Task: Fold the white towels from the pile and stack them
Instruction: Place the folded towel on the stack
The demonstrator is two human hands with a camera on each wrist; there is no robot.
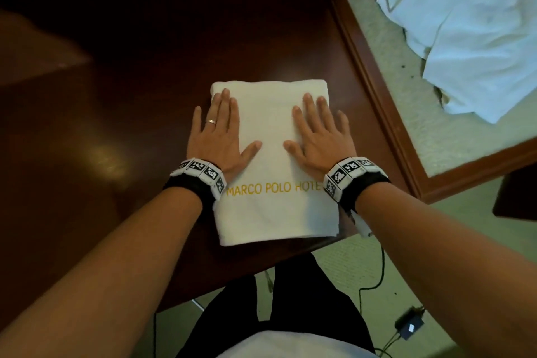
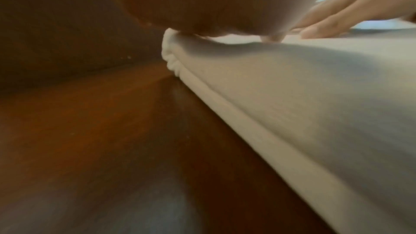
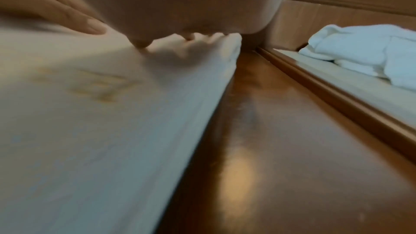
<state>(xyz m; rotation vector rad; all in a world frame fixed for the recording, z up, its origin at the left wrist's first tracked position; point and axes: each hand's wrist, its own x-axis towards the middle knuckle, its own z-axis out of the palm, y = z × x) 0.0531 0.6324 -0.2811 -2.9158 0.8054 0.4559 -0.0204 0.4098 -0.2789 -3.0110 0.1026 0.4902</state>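
Our left hand point(image 1: 216, 136) and right hand point(image 1: 318, 136) lie flat, fingers spread, on the folded towel point(image 1: 273, 212) mid-bench point(image 1: 130, 113); the pile point(image 1: 476, 38) waits at two o'clock. Uneven pressing could skew the layers.

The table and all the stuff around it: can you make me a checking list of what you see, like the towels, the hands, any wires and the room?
Surface: dark polished wooden table, glare patch left of the hands.
Job's things: folded towel lies flat near the table's front edge, gold lettering "MARCO POLO HOTE" showing; towel pile lies unfolded on the glass-topped table to the right.
Clutter: nothing seen.
Hands: left hand and right hand both lie flat on the folded towel, fingers straight; a ring on the left hand.
Cables: black cable on the floor, running to a small black box.
Surroundings: pale green carpet.
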